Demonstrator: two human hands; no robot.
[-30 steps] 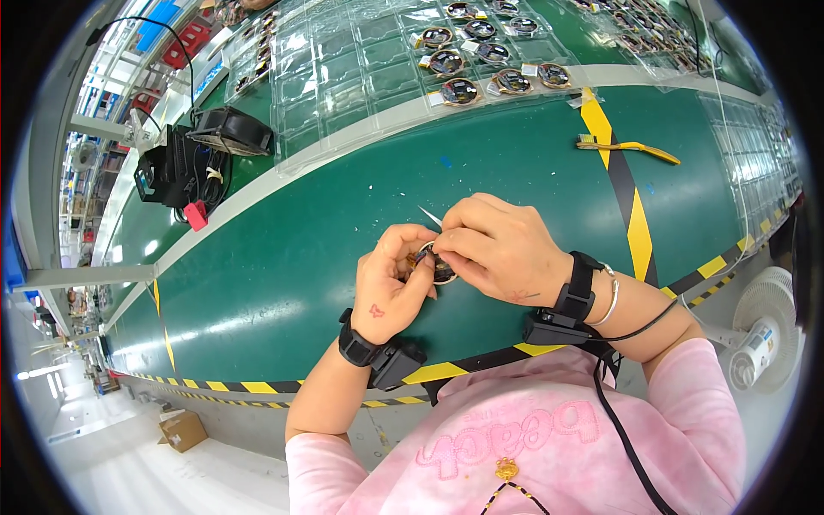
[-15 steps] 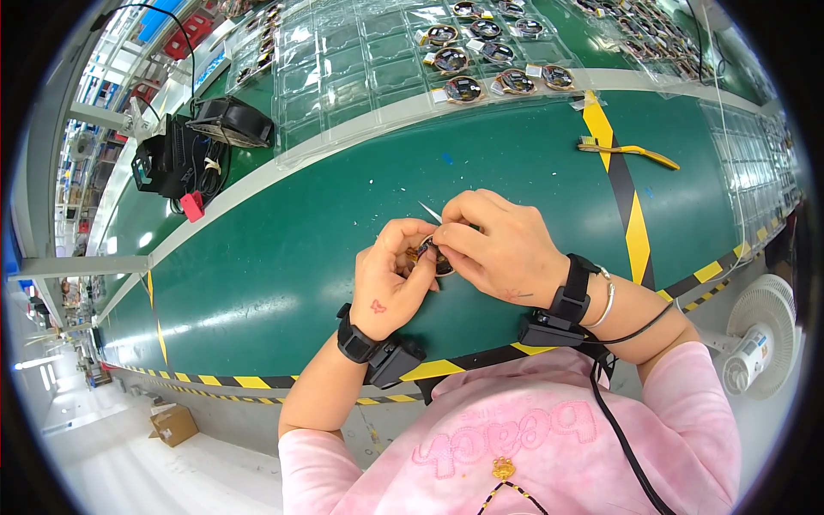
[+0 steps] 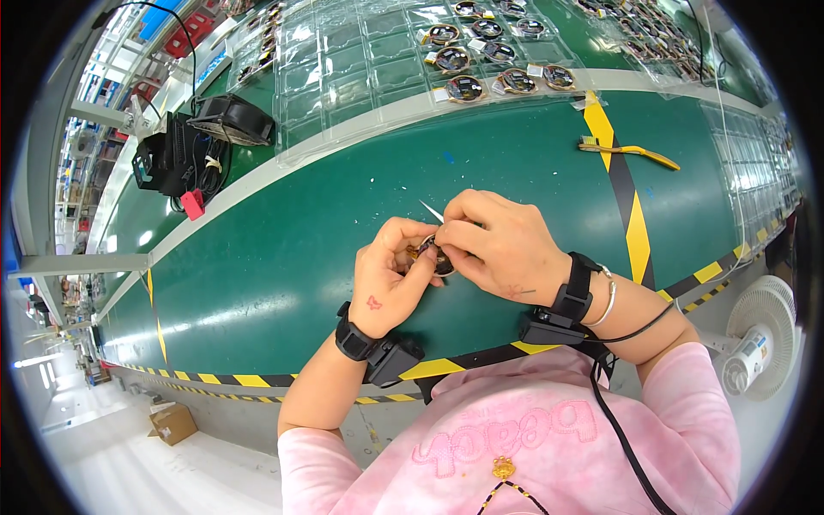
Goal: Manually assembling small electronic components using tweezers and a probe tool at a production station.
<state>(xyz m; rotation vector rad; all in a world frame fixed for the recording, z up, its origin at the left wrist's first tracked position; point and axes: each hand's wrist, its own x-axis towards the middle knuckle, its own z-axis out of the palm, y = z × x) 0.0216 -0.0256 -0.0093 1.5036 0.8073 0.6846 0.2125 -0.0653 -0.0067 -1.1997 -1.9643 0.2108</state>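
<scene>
Just right of the middle of the green bench, both hands meet over a small round electronic module [image 3: 444, 264] with a dark inside and a thin pale rim. My left hand [image 3: 396, 273] grips it from the left, thumb on top and fingers curled around its edge. My right hand [image 3: 493, 245] is closed, its fingertips pinched together at the module's upper right side. From between its fingers a slim pointed metal tool [image 3: 432, 211], perhaps tweezers, sticks out away from me. What the right fingertips touch on the module is hidden.
Beyond the bench's raised edge, clear plastic trays [image 3: 360, 64] hold several similar round modules [image 3: 464, 88]. A yellow toothbrush [image 3: 631, 149] lies at the right across striped tape [image 3: 637, 227]. A black device with cables [image 3: 176, 154] stands at the far left; a white fan [image 3: 760, 339] is at right.
Almost nothing differs. Both hands keep their hold, with only a slight shift of the fingers and the module.
</scene>
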